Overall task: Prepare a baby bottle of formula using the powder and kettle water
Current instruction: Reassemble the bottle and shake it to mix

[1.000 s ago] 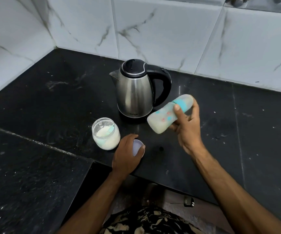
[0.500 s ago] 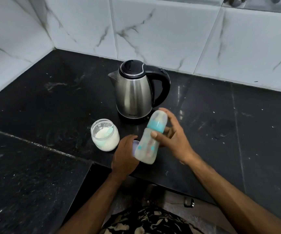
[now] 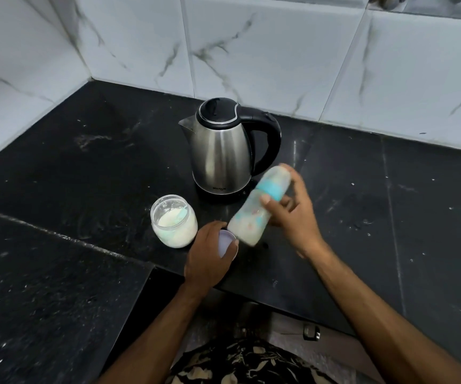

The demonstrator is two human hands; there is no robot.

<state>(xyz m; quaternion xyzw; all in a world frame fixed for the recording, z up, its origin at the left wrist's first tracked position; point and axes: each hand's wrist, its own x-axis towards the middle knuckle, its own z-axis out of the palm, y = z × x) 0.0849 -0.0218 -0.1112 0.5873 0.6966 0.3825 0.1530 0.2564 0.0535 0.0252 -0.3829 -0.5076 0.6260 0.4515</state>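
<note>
Bottle [image 3: 257, 206] has swung since half a second ago: then near upright in front of the kettle, now tilted, cap end up toward the kettle handle, base down toward the left hand, blurred with motion. Right hand [image 3: 293, 217] grips it mid-body, thumb across the front just below the teal collar, fingers [image 3: 298, 184] curled round the back. Bottle is off the desk [image 3: 85, 162], contents look milky white. Left hand [image 3: 209, 259] hasn't shifted: curled round a small pale lid [image 3: 225, 242] at the desk's front edge, thumb and fingers wrapping its rim. Open powder jar [image 3: 174, 220] stands just left of that hand, about half full of white powder. Steel kettle [image 3: 221, 145] sits behind, lid closed, black handle to the right. White marble-look tiles [image 3: 251, 51] behind.
</note>
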